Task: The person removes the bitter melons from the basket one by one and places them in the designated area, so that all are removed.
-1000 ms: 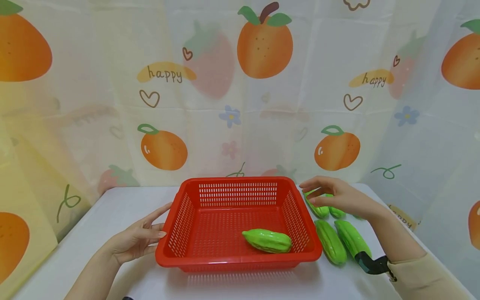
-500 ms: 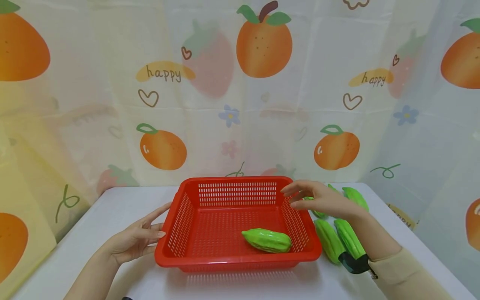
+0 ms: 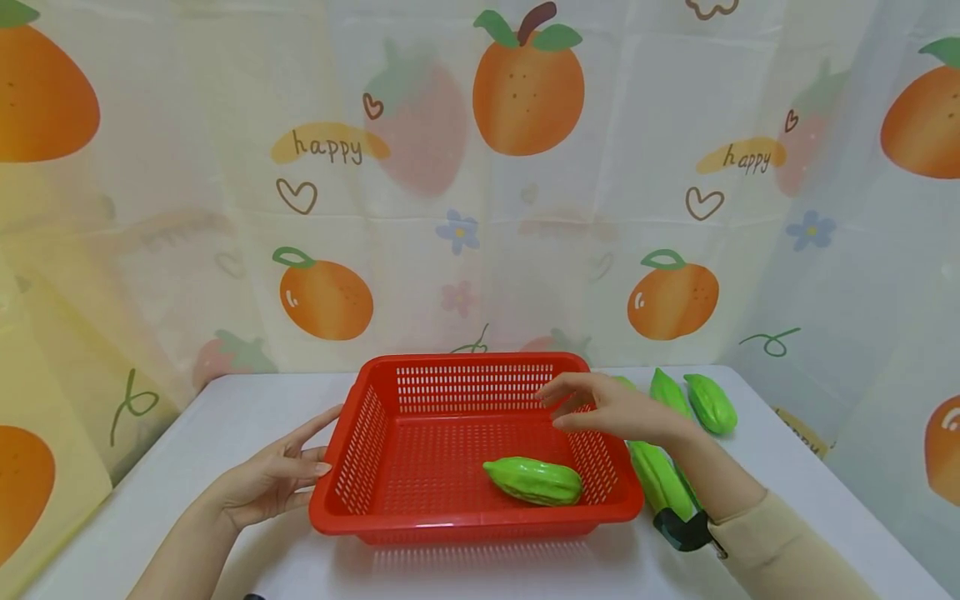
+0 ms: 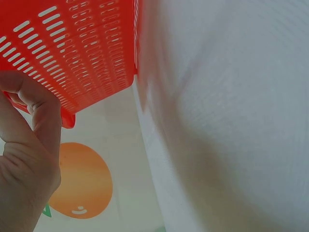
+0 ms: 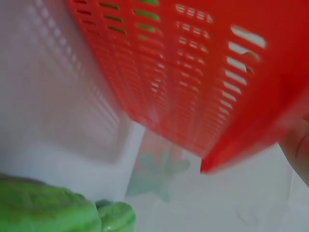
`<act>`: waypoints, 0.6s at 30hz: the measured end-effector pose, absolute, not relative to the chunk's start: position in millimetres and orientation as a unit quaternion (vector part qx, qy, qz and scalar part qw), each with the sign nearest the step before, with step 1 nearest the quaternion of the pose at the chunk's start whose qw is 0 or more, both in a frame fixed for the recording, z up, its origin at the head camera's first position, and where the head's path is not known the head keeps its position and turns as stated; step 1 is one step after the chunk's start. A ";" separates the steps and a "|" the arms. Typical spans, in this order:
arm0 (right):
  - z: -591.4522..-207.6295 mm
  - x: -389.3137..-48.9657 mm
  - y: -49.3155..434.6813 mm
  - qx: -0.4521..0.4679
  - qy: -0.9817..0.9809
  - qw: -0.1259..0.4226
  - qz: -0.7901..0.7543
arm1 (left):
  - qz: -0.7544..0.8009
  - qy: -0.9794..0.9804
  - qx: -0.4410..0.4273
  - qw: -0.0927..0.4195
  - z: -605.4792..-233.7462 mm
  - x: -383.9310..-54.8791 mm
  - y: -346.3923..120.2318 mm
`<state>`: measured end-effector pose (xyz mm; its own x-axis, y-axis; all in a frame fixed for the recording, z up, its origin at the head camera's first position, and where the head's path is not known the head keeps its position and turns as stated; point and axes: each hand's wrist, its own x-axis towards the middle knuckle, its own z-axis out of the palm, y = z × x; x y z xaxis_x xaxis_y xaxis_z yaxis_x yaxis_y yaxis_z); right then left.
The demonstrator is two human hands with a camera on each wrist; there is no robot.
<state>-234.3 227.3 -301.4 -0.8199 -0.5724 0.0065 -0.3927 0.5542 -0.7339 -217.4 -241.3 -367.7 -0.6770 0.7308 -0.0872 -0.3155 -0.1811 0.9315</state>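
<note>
A red plastic basket (image 3: 450, 523) stands on the white table with one ridged green bitter melon (image 3: 534, 482) lying inside, near the front right. At the basket's left rim my left hand (image 3: 262, 479) holds on, thumb on the rim and index finger stretched along the outside. In the left wrist view, that hand's bent fingers (image 4: 41, 104) meet the rim beside the slotted wall. My right hand (image 3: 603, 406) hovers over the basket's right rim, fingers loosely bent and nothing in them. Only a sliver of the right hand (image 5: 298, 147) shows at the right wrist view's edge.
Several more bitter melons lie right of the basket, including one at the far right (image 3: 711, 404) and one close by the basket wall (image 3: 660, 477), partly behind the right arm. A fruit-printed curtain (image 3: 495, 275) hangs behind the table (image 3: 795, 467).
My right hand has moved left, from over the melons on the right to above the basket's right side, uncovering the back melons. The left hand, basket and melon inside have stayed put.
</note>
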 end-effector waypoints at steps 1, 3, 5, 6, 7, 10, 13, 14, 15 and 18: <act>-302.3 -234.3 225.1 -0.276 0.873 0.122 -0.383 | 0.743 0.535 0.194 0.351 -367.5 -217.4 -241.4; -304.4 -234.6 220.8 -0.275 0.872 0.129 -0.384 | 0.743 0.537 0.191 0.350 -367.3 -217.2 -241.8; -306.7 -235.6 216.4 -0.281 0.869 0.134 -0.385 | 0.743 0.538 0.189 0.350 -367.3 -217.1 -242.1; -307.8 -236.2 214.1 -0.286 0.865 0.136 -0.389 | 0.743 0.538 0.189 0.350 -367.3 -217.1 -242.2; -308.7 -236.8 211.8 -0.291 0.862 0.137 -0.391 | 0.743 0.538 0.190 0.350 -367.4 -217.2 -242.4; -311.8 -238.5 205.0 -0.302 0.853 0.143 -0.401 | 0.744 0.535 0.193 0.351 -367.8 -217.6 -242.5; -314.8 -239.7 198.5 -0.297 0.850 0.151 -0.409 | 0.744 0.532 0.197 0.352 -368.3 -218.1 -242.4; -315.7 -240.0 196.9 -0.297 0.850 0.152 -0.408 | 0.745 0.532 0.197 0.352 -368.4 -218.3 -242.3; -316.8 -240.3 195.2 -0.294 0.851 0.152 -0.408 | 0.745 0.531 0.198 0.352 -368.6 -218.4 -242.3; -319.7 -240.8 191.8 -0.292 0.851 0.157 -0.408 | 0.746 0.530 0.198 0.353 -368.8 -218.6 -242.2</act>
<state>-240.8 191.8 -319.7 -0.7810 -0.6239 -0.0287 -0.3686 0.4975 -0.7852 -218.6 -242.2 -368.8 -0.6729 0.7356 -0.0782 -0.3163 -0.1905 0.9293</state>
